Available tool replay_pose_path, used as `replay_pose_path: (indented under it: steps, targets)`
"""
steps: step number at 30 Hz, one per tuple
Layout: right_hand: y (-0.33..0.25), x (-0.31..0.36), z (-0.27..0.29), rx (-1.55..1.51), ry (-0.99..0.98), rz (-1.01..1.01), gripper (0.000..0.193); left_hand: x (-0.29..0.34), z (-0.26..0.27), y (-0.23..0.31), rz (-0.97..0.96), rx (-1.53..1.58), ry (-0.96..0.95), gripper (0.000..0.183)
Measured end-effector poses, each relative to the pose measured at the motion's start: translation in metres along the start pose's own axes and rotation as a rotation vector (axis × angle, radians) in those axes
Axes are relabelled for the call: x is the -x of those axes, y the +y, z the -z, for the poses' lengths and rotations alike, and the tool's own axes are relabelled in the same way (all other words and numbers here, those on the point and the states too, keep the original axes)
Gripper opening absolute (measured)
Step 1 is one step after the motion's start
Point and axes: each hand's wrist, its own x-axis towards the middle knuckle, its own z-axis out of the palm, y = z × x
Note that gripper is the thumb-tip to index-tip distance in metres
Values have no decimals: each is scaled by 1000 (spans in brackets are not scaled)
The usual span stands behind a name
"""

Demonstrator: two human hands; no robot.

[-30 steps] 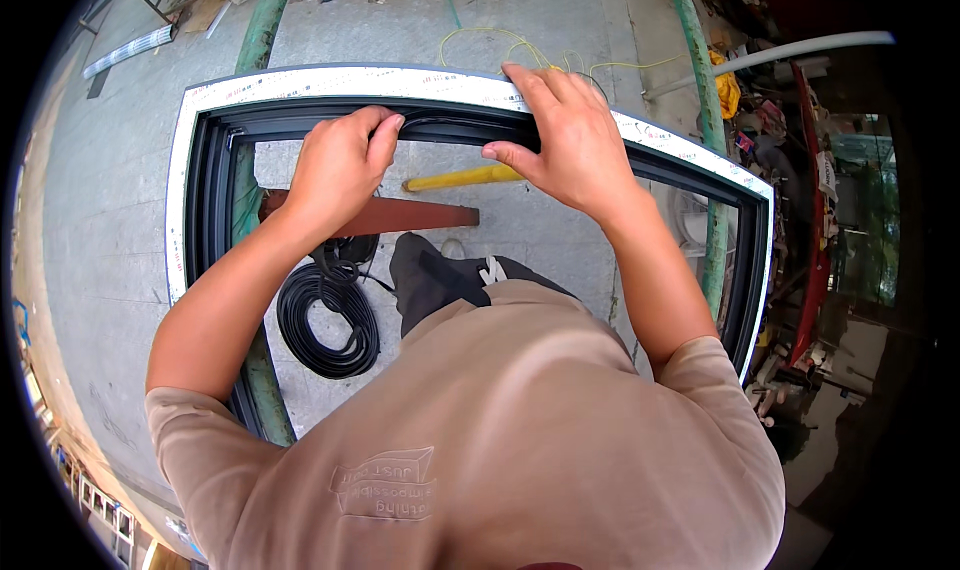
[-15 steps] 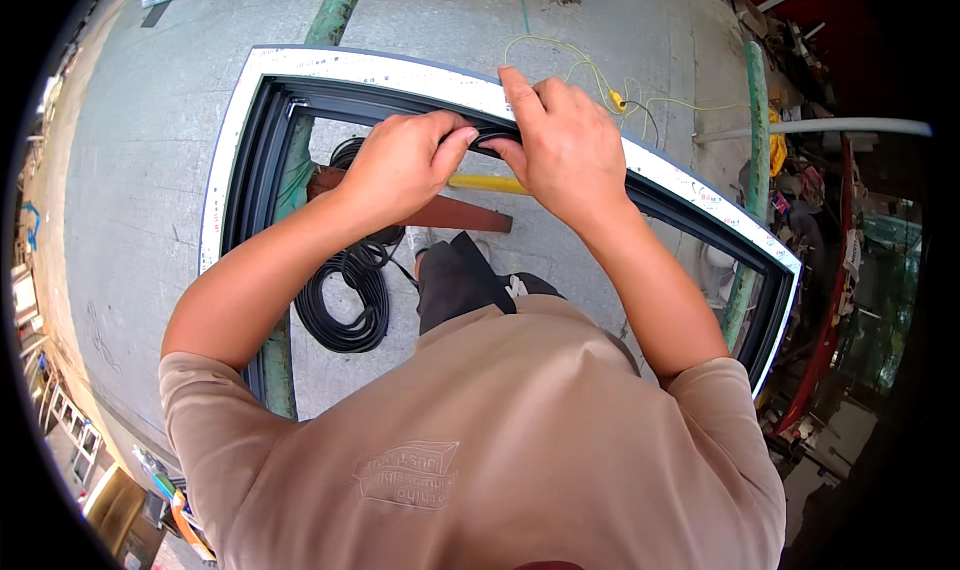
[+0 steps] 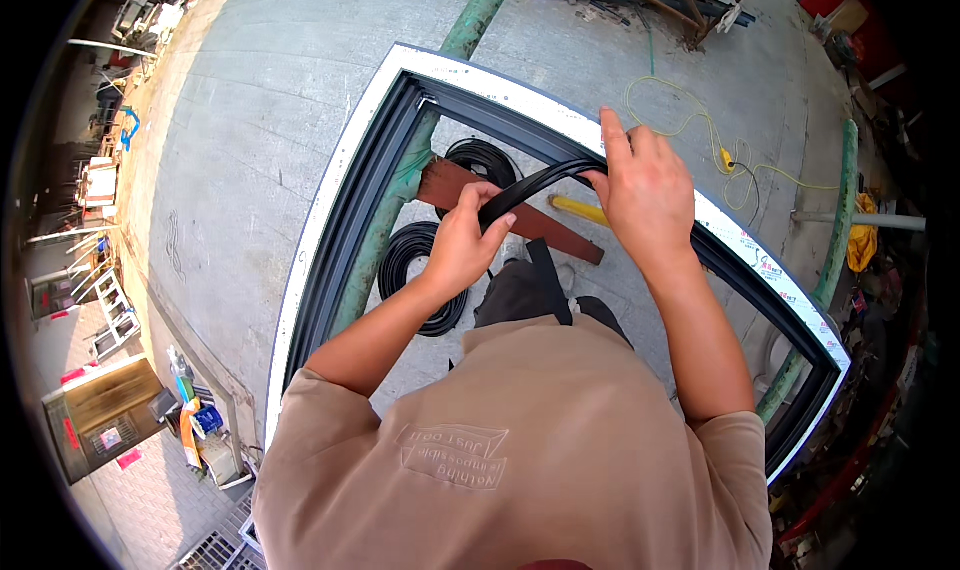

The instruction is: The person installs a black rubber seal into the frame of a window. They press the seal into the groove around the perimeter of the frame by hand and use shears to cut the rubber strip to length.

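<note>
Both hands (image 3: 560, 220) on rubber seal (image 3: 535, 183)

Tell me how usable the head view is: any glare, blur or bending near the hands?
Head view: even daylight, soft shadows, no glare. Left hand, right hand and black rubber strip are sharp. Fisheye bends the window frame edges; the rim is black.

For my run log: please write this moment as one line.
left hand: grips black rubber strip | right hand: presses strip into window frame
</note>
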Motion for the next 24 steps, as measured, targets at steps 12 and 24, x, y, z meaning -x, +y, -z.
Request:
replay_pose_path:
  steps: [12,24]
  targets:
    - [2,0,0,29,14,2,83,32,27,0,-160,-199,147,24]
    - [-2,-5,2,53,-7,-8,84,-68,93,57,-108,-498,-90,32]
